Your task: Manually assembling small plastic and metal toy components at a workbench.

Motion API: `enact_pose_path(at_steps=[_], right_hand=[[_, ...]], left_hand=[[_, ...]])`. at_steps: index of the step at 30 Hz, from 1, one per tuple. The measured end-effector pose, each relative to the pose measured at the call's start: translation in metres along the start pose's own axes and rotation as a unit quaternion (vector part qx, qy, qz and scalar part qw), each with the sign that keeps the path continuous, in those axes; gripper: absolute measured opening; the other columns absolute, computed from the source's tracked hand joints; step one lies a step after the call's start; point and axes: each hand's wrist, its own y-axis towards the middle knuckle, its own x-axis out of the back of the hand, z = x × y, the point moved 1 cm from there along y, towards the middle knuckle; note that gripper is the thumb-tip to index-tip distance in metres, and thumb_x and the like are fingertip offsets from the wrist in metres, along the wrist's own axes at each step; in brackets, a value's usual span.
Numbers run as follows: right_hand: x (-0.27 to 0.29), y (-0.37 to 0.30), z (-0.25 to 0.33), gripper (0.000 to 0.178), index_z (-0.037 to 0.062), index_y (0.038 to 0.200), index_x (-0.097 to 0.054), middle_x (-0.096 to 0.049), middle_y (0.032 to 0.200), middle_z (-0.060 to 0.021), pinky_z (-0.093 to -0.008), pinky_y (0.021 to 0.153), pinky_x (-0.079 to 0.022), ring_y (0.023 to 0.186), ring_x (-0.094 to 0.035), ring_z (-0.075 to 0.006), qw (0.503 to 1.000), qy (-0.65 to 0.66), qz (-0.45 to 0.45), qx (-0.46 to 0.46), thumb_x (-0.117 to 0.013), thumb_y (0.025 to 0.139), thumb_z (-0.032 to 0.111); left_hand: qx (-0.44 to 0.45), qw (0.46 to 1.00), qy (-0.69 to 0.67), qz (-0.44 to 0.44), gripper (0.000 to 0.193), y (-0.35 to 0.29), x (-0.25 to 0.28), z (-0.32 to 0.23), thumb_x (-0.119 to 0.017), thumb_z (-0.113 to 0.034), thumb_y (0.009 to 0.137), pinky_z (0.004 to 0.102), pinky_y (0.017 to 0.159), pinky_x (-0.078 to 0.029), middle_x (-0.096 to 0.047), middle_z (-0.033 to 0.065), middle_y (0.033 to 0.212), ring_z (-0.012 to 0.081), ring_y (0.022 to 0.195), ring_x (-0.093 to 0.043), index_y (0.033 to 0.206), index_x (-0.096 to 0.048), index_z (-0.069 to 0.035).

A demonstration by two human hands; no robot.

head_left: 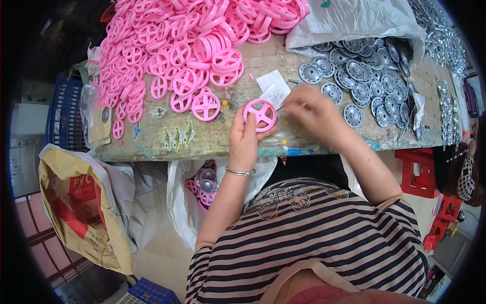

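My left hand (244, 136) grips a pink spoked wheel (260, 115) by its lower left rim, thumb across its front, just above the table's near edge. To the right of that wheel, my right hand (316, 115) is closed, fingertips drawn together beside white paper pieces (274, 87); whatever is between them is too small or blurred to tell. A large heap of pink wheels (172, 45) covers the far left of the table. Many grey hubcap-like discs (360, 93) lie at the right, spilling from a white plastic bag (362, 23).
The worn table (243, 145) holds leaf-like stickers (177, 138) near its front edge. Silvery tinsel-like strands (445, 45) hang at the far right. Below are an open white sack (177, 202) with pink-and-grey wheels, a yellow-lined bag (55, 177) and a red stool (417, 172).
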Motion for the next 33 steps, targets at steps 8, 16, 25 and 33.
enact_pose_path(at_steps=[8,16,25,33], right_hand=[[0.059,0.032,-0.095,0.043,-0.0001,0.107,-0.057,-0.060,0.100,-0.0178,-0.0375,0.079,-0.048,0.087,-0.060,-0.0327,0.941,-0.328,-0.072,-0.038,-0.074,0.074,0.019],[0.019,0.029,-0.012,0.036,0.0037,0.116,-0.051,-0.061,0.093,-0.0099,-0.0279,0.072,-0.049,0.081,-0.058,-0.0144,0.962,0.132,0.007,-0.237,-0.065,0.083,0.006],[-0.027,0.011,-0.004,0.036,0.0064,0.117,-0.063,-0.059,0.087,-0.0040,-0.0239,0.070,-0.046,0.081,-0.055,-0.0090,0.998,0.031,-0.006,-0.045,-0.068,0.081,0.006],[-0.029,0.007,-0.007,0.022,-0.0009,0.102,-0.063,-0.064,0.088,-0.0015,-0.0228,0.070,-0.049,0.078,-0.057,-0.0066,0.967,0.114,0.091,-0.207,-0.068,0.083,0.007]], left_hand=[[0.010,0.995,-0.090,0.051,0.033,0.002,-0.002,-0.008,-0.038,-0.019,0.101,0.0392,0.087,-0.055,-0.055,0.0185,0.121,0.0321,0.107,-0.061,0.128,-0.042,0.001],[0.024,0.996,-0.062,0.060,0.038,-0.001,0.004,-0.008,-0.046,-0.008,0.098,0.0362,0.091,-0.053,-0.053,0.0124,0.124,0.0219,0.111,-0.057,0.135,-0.039,-0.002],[0.031,0.995,-0.031,0.093,0.043,0.000,0.000,-0.005,-0.047,0.001,0.095,0.0342,0.092,-0.053,-0.053,0.0101,0.125,0.0182,0.110,-0.057,0.137,-0.039,-0.002],[0.026,0.996,0.005,0.090,0.037,-0.002,0.004,-0.004,-0.047,-0.002,0.096,0.0339,0.089,-0.055,-0.054,0.0100,0.123,0.0180,0.107,-0.058,0.132,-0.044,0.000]])
